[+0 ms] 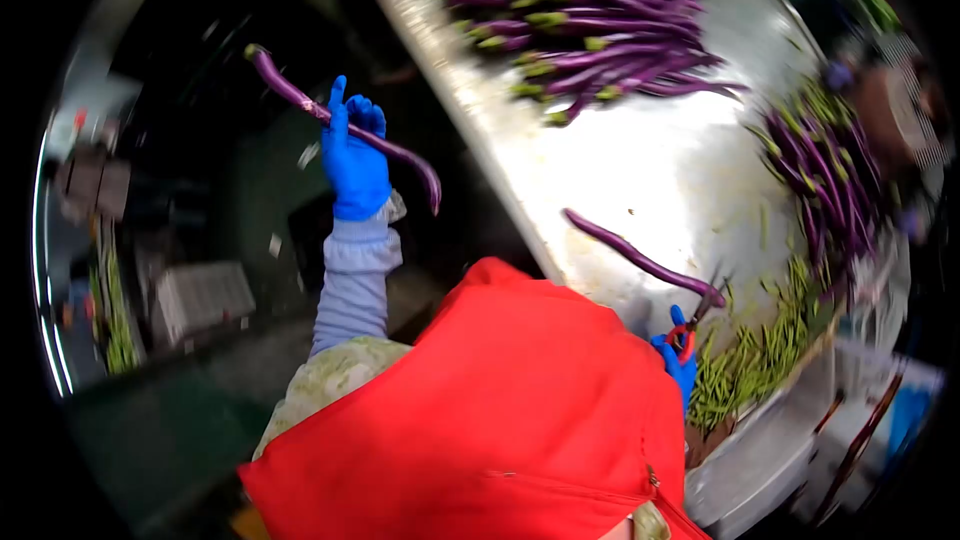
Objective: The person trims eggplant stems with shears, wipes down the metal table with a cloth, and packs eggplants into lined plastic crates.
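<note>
My left hand (357, 155), in a blue glove, is closed around a long purple eggplant (395, 151) and holds it out to the left, off the table's edge. Its green stem end points up and left. In my right hand (681, 365), also blue-gloved, is a pair of scissors (686, 338) with red handles. The dark blades reach the end of a second eggplant (640, 258) that lies on the metal table (520, 175). Whether the blades grip that end I cannot make out. The red apron (540, 370) hides part of my right arm.
A large pile of eggplants (610, 25) lies at the table's far side, with another bunch (825, 165) at the right. Cut green stems (755, 365) are heaped near my right hand. A white crate (205, 300) stands on the floor at left.
</note>
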Demonstrator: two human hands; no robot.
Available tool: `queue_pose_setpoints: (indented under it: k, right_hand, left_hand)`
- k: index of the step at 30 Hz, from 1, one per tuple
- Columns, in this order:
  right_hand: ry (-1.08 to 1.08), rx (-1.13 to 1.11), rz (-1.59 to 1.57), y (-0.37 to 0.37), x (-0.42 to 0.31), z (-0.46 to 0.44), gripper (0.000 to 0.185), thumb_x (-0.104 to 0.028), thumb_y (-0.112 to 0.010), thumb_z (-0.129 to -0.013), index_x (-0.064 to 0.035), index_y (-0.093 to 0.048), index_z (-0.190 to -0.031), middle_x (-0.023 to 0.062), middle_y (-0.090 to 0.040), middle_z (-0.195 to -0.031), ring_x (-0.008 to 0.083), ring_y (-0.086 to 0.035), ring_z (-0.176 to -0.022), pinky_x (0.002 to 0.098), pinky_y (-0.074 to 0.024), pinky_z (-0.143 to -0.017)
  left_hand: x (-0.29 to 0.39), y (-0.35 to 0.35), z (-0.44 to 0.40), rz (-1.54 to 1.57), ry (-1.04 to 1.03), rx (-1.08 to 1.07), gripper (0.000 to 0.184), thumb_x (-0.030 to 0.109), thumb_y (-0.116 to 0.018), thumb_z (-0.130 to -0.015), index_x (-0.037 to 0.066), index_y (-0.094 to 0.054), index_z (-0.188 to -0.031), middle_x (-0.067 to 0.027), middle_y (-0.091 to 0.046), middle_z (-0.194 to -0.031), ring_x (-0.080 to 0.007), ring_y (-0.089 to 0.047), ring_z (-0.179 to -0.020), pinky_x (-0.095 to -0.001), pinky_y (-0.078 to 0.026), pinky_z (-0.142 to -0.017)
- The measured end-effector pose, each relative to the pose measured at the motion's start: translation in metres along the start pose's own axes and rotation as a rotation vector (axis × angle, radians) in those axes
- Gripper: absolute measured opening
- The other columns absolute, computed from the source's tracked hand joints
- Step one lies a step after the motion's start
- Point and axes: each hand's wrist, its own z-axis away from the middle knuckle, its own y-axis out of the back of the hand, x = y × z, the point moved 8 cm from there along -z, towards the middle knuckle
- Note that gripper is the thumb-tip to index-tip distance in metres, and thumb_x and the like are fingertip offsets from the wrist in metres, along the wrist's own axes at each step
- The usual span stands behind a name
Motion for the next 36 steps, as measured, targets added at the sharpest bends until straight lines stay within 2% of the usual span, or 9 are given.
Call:
queue_pose_setpoints:
  k: [7, 10, 14, 16, 19, 21, 26, 32, 36]
  right_hand:
    - [-0.076, -0.194, 0.163, -0.029, -0.003, -0.016, 0.061, 0.0, -0.056, -0.087, -0.0049, -0.036, -0.144, 0.003, -0.056, -0.09, 0.0129, -0.056, -0.081, 0.0271, -0.0467, -0.08]
    - [-0.088, -0.189, 0.166, -0.05, -0.013, -0.017, 0.061, -0.001, -0.057, -0.087, -0.0047, -0.036, -0.144, 0.003, -0.057, -0.091, 0.0129, -0.057, -0.082, 0.0274, -0.0468, -0.081]
    - [-0.043, -0.148, 0.235, -0.058, -0.023, -0.014, 0.061, -0.004, -0.059, -0.086, -0.0045, -0.036, -0.144, 0.003, -0.057, -0.09, 0.0135, -0.058, -0.082, 0.0272, -0.0471, -0.081]
    - [0.005, -0.069, 0.21, -0.051, -0.024, -0.01, 0.061, -0.004, -0.059, -0.086, -0.0037, -0.036, -0.143, 0.0032, -0.057, -0.089, 0.0143, -0.058, -0.081, 0.0278, -0.0478, -0.08]
    - [0.088, 0.035, 0.1, -0.04, -0.024, -0.003, 0.061, -0.003, -0.057, -0.086, -0.0024, -0.036, -0.143, 0.0036, -0.058, -0.086, 0.0152, -0.058, -0.079, 0.0295, -0.0486, -0.078]
    - [0.122, 0.092, 0.081, -0.027, -0.017, 0.001, 0.062, -0.003, -0.057, -0.086, -0.0033, -0.034, -0.144, 0.0034, -0.057, -0.084, 0.0148, -0.057, -0.077, 0.03, -0.0483, -0.077]
    - [0.195, 0.156, -0.065, -0.003, 0.001, 0.012, 0.063, -0.001, -0.054, -0.088, -0.0068, -0.03, -0.146, 0.004, -0.055, -0.083, 0.0128, -0.049, -0.071, 0.0296, -0.0452, -0.073]
    - [0.184, 0.292, -0.158, 0.018, 0.017, 0.04, 0.064, -0.006, -0.059, -0.087, -0.0058, -0.033, -0.145, 0.0042, -0.054, -0.09, 0.0163, -0.055, -0.079, 0.032, -0.0464, -0.076]
    - [0.196, 0.387, -0.097, 0.024, 0.014, 0.043, 0.066, -0.008, -0.059, -0.085, -0.0062, -0.032, -0.145, 0.0042, -0.054, -0.089, 0.0155, -0.054, -0.077, 0.0312, -0.0466, -0.076]
  left_hand:
    - [0.106, 0.322, 0.02, 0.11, -0.323, 0.658, 0.026, 0.025, -0.048, -0.098, 0.005, -0.057, -0.113, -0.0144, -0.064, -0.108, -0.0248, -0.061, -0.102, -0.0397, -0.047, -0.096]
    - [0.104, 0.396, -0.004, -0.007, -0.134, 0.538, 0.043, 0.032, -0.039, -0.099, 0.0, -0.052, -0.126, -0.0165, -0.056, -0.127, -0.0315, -0.052, -0.117, -0.0433, -0.036, -0.107]
    - [0.05, 0.397, 0.014, -0.539, 0.269, 1.021, 0.045, 0.034, -0.054, -0.091, 0.005, -0.054, -0.126, -0.0113, -0.061, -0.118, -0.0315, -0.059, -0.1, -0.0434, -0.045, -0.091]
    - [0.008, 0.294, -0.007, -0.544, 0.053, 0.547, 0.043, 0.029, -0.059, -0.091, 0.009, -0.054, -0.129, -0.0043, -0.061, -0.113, -0.0164, -0.057, -0.103, -0.0348, -0.048, -0.088]
    - [-0.049, -0.014, 0.032, -0.783, 0.008, -0.146, 0.031, 0.011, -0.062, -0.089, 0.002, -0.061, -0.119, -0.006, -0.062, -0.116, -0.0162, -0.058, -0.101, -0.0298, -0.046, -0.092]
    - [-0.17, -0.054, 0.099, -0.59, 0.537, -0.478, 0.039, 0.008, -0.066, -0.085, 0.002, -0.058, -0.123, -0.0082, -0.061, -0.118, -0.0171, -0.055, -0.109, -0.0304, -0.042, -0.097]
    - [-0.27, -0.177, 0.271, -1.069, 0.147, -1.727, 0.057, 0.018, -0.067, -0.079, 0.006, -0.05, -0.132, -0.0186, -0.059, -0.109, -0.0343, -0.058, -0.104, -0.0429, -0.047, -0.089]
    - [-0.32, -0.194, 0.298, -1.31, 0.184, -1.905, 0.046, 0.016, -0.065, -0.074, 0.006, -0.06, -0.118, -0.0138, -0.063, -0.095, -0.0335, -0.063, -0.087, -0.0468, -0.05, -0.074]
    - [-0.276, -0.202, 0.229, -0.697, 0.444, -1.416, 0.041, 0.012, -0.064, -0.081, 0.008, -0.06, -0.122, -0.0103, -0.063, -0.093, -0.0196, -0.062, -0.086, -0.0346, -0.048, -0.08]
